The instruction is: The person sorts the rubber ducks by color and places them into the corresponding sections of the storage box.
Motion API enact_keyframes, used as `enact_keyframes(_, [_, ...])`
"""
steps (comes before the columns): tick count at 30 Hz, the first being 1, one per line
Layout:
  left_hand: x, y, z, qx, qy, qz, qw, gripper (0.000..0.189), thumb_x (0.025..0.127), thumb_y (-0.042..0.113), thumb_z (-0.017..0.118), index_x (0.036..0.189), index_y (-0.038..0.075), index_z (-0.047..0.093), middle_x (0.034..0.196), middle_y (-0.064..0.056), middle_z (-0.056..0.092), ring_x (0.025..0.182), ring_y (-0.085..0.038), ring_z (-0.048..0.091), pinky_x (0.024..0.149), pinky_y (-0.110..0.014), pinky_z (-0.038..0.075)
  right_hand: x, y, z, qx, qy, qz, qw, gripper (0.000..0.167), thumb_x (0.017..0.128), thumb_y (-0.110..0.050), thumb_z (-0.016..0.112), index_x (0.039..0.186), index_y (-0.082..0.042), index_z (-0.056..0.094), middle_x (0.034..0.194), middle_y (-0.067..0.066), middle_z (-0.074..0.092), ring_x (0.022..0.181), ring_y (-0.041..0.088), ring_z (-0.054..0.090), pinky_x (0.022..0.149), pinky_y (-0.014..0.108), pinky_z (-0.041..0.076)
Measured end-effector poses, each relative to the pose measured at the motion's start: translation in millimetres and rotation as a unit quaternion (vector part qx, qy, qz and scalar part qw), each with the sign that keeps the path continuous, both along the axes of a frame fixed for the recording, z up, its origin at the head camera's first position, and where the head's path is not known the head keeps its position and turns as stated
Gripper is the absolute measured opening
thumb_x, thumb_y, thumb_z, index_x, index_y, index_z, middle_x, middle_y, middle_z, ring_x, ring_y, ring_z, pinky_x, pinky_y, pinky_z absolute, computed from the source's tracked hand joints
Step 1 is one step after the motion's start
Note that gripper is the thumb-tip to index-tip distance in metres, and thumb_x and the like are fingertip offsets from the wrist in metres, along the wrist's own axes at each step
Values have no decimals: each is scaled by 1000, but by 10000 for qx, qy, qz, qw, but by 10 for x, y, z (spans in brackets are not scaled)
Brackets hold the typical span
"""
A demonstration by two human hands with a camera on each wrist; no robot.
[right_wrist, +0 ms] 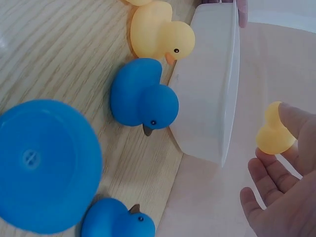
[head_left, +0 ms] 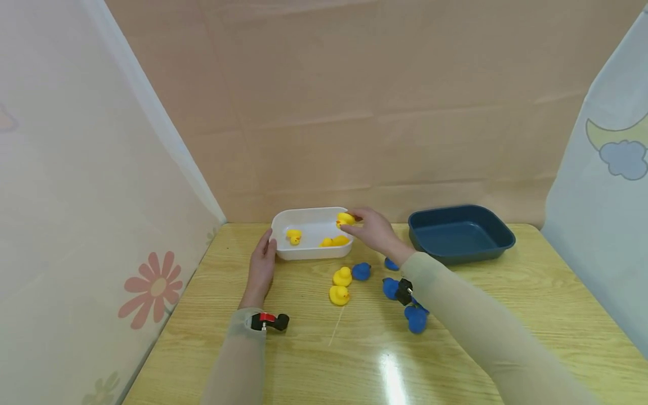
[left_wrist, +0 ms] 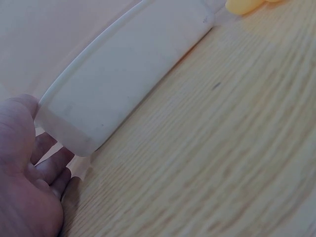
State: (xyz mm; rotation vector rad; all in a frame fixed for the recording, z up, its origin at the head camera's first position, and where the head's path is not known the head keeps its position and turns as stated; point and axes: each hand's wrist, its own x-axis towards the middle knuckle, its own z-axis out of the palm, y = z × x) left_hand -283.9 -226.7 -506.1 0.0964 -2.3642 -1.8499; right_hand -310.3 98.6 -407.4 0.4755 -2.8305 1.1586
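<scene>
A white tray (head_left: 311,254) holds several yellow rubber ducks (head_left: 295,236). My left hand (head_left: 262,260) grips its left end, the thumb by the near corner; in the left wrist view, fingers (left_wrist: 54,165) curl at the end wall. Above the tray's right end, my right hand (head_left: 374,229) pinches a yellow rubber duck (right_wrist: 274,131) between thumb and fingers. Two more yellow ducks (head_left: 339,295) sit on the table just in front of the tray. Beside them is a blue rubber duck (head_left: 361,271), and several other blue ducks (head_left: 417,320) lie near the right forearm, partly hidden by it.
A dark blue tray (head_left: 460,256) stands at the back right of the wooden table (head_left: 314,360). Behind the table hangs a brown backdrop (head_left: 354,112). Pale printed sheets (head_left: 101,169) close off both sides.
</scene>
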Motion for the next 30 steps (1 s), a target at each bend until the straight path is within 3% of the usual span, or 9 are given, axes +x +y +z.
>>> enact_keyframes(8, [-23, 2, -35, -51, 93, 6, 9999, 60, 120, 47, 44, 175, 22, 36, 179, -4, 34, 164, -27, 33, 132, -47, 31, 29, -31, -6, 228, -58, -23, 9997, 55, 113, -34, 68, 160, -8, 58, 156, 17, 61, 143, 41, 56, 118, 59, 48])
enact_keyframes(18, [-39, -11, -28, -90, 48, 62, 9999, 60, 120, 48, 44, 174, 23, 37, 178, -4, 36, 162, -26, 37, 131, -47, 34, 155, 23, 25, 200, -204, -101, 9995, 53, 110, -34, 73, 156, -9, 62, 150, 14, 66, 140, 37, 58, 116, 55, 50])
enact_keyframes(30, [-20, -22, -16, -84, 56, 51, 9999, 60, 120, 46, 44, 174, 23, 37, 178, -5, 35, 162, -28, 35, 131, -49, 33, 358, 96, -71, -69, -300, 312, 9990, 53, 107, -30, 78, 154, -10, 64, 149, 11, 67, 137, 38, 59, 113, 58, 51])
